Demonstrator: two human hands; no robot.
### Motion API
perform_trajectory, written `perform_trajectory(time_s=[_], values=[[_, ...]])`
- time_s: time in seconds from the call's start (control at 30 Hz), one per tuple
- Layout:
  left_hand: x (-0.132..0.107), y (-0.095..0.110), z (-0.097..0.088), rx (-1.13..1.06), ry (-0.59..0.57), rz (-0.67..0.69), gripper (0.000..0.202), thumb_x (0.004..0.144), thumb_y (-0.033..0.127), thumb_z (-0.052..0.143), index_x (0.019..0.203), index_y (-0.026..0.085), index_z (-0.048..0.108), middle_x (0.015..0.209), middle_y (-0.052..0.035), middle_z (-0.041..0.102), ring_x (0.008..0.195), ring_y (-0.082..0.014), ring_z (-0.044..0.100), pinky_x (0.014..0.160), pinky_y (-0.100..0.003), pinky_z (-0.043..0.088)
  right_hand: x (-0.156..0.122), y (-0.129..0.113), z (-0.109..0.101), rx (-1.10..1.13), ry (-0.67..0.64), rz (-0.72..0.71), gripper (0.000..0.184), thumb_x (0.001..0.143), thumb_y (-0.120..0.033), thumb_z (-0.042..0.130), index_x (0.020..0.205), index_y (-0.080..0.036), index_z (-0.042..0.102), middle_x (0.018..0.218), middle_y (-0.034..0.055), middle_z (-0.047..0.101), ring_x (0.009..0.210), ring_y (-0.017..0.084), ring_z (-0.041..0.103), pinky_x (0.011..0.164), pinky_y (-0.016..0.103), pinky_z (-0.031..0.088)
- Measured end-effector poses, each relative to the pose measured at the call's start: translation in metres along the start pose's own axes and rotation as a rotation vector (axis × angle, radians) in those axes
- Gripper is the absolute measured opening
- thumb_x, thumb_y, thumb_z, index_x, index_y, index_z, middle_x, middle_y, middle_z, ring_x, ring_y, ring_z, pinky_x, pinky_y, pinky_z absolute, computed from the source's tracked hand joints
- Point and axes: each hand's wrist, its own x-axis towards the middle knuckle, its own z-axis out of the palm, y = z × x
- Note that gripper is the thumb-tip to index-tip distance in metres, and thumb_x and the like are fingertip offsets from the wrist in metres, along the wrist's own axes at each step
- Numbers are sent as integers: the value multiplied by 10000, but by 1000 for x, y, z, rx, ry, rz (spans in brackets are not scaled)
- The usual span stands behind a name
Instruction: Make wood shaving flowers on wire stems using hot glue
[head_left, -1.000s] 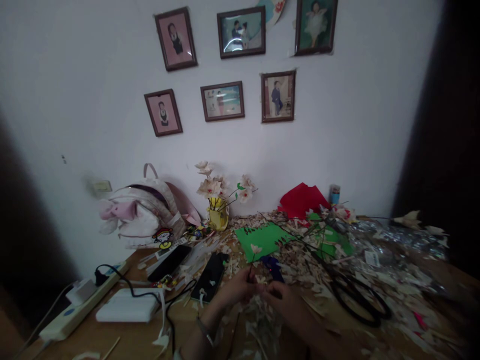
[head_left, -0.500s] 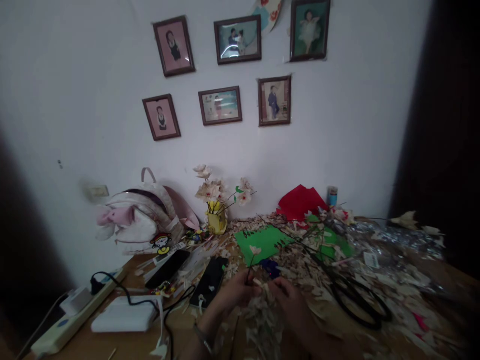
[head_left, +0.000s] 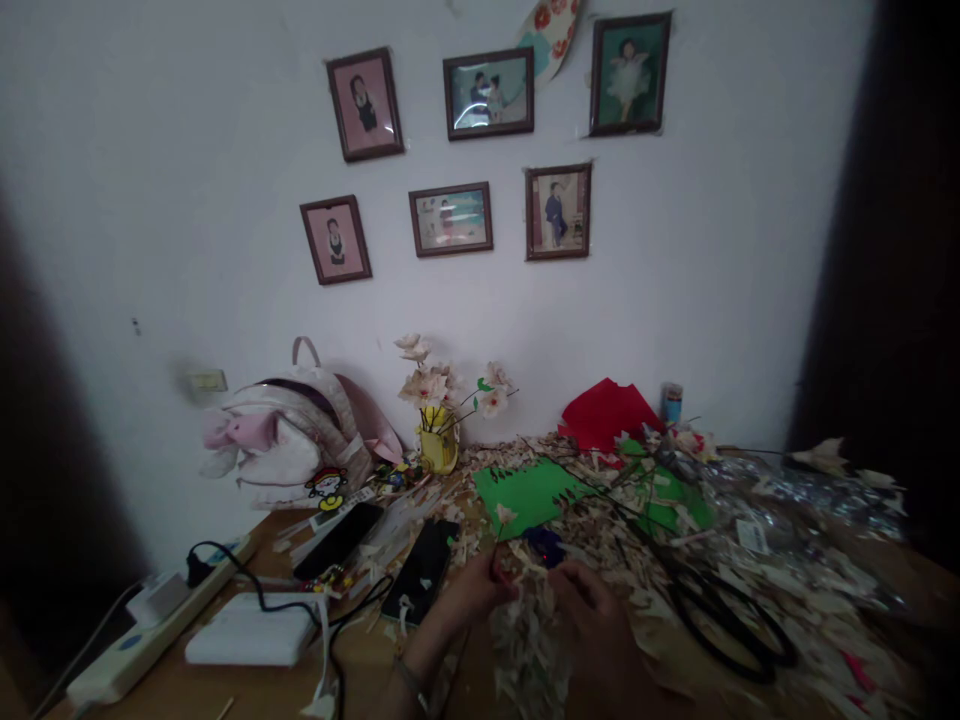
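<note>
A: Landmark for the entry?
B: One bright green flat sheet [head_left: 517,500], lying on the brown wooden table [head_left: 367,665].

A: Principal item?
B: One small cream, papery-looking flower [head_left: 505,514] on a thin dark stem. In view, the head overlaps the sheet's near edge; the stem runs down on the sheet's near side.

A: Its holder?
B: The left hand [head_left: 484,588], on the near side of the sheet, fingers closed in a pinch about the lower stem.

A: Long axis?
B: Close to upright, leaning slightly; head uppermost, directly above the left fingers.

A: And the other hand?
B: The right hand [head_left: 592,605], on the near side of the sheet, towards its right end. Thumb and forefinger close together; whether a scrap is pinched there, cannot tell.

A: The governing relation?
B: The left hand is the nearer, touching the stem. The right is apart from it, fingertips turned left towards the stem.

A: Surroundings?
B: One dark-blue object with a small red light [head_left: 546,547], just off the sheet's near edge; one loose heap of pale, thin scraps [head_left: 529,650], nearer still; one pair of large black-handled scissors [head_left: 670,575], right of the sheet; one yellow vase [head_left: 437,452], beyond its left end.
</note>
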Motion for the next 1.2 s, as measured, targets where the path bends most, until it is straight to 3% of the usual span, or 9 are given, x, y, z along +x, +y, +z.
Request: perform_trajectory(time_s=[0.1, 0.2, 0.47, 0.6, 0.77, 0.87, 0.97, 1.07, 1.2], values=[[1, -3, 2, 17, 61, 4, 282, 531, 100, 652, 601, 205, 400, 511, 108, 385, 516, -77, 320, 482, -219, 190, -1, 4, 1, 165, 60, 47, 372, 591, -554, 681, 658, -196, 601, 539, -43, 462, 515, 125, 414, 476, 224, 344], [2, -2, 3, -10, 69, 6, 288, 551, 161, 682, 597, 208, 401, 513, 105, 381, 523, -82, 328, 492, -222, 202, 0, 5, 0, 168, 55, 43, 368, 605, -551, 685, 676, -200, 601, 547, -39, 483, 529, 133, 437, 494, 230, 358], [-3, 17, -2, -213, 31, 17, 437, 588, 570, 651, 645, 206, 416, 529, 94, 388, 468, -66, 316, 467, -219, 195, 2, 1, 0, -34, -23, 1, 354, 645, -540, 622, 659, -187, 618, 583, -13, 536, 601, 168, 488, 573, 257, 398], [-11, 26, -4, -305, -8, 34, 448, 499, 487, 739, 667, 193, 446, 552, 80, 450, 469, -60, 368, 460, -205, 227, 1, 3, 4, -9, -6, 25, 350, 625, -538, 629, 641, -188, 630, 559, -23, 527, 562, 150, 469, 529, 246, 375], [-13, 28, -5, -359, -58, 63, 462, 402, 269, 800, 736, 189, 492, 643, 70, 513, 494, -57, 420, 456, -189, 243, -1, 11, 8, 125, -51, 198, 391, 572, -584, 661, 639, -201, 619, 398, -92, 372, 363, 83, 289, 374, 220, 214], [-10, 26, -2, -365, -80, 66, 473, 419, 303, 795, 770, 194, 497, 623, 71, 520, 484, -64, 418, 460, -195, 246, -2, 16, 10, 176, -39, 215, 410, 570, -591, 670, 673, -196, 631, 471, -58, 491, 416, 103, 415, 403, 215, 303], [-6, 23, 2, -359, -82, 81, 473, 414, 433, 782, 682, 185, 481, 550, 72, 489, 492, -74, 414, 489, -209, 267, -2, 17, 13, 202, -24, 213, 441, 516, -593, 711, 661, -184, 634, 546, -33, 561, 488, 115, 492, 454, 213, 364], [-8, 23, 3, -320, -97, 71, 456, 445, 510, 749, 602, 178, 479, 494, 79, 441, 450, -62, 360, 466, -217, 226, -3, 15, 15, 180, -46, 225, 489, 511, -653, 676, 563, -175, 587, 387, -80, 420, 342, 67, 348, 361, 196, 249], [-17, 27, 0, -237, -156, 33, 354, 541, 448, 731, 670, 165, 562, 488, 87, 428, 396, -45, 273, 432, -222, 148, -1, 14, 15, 161, -42, 232, 543, 492, -704, 639, 610, -178, 578, 333, -106, 354, 298, 55, 272, 339, 191, 187]])
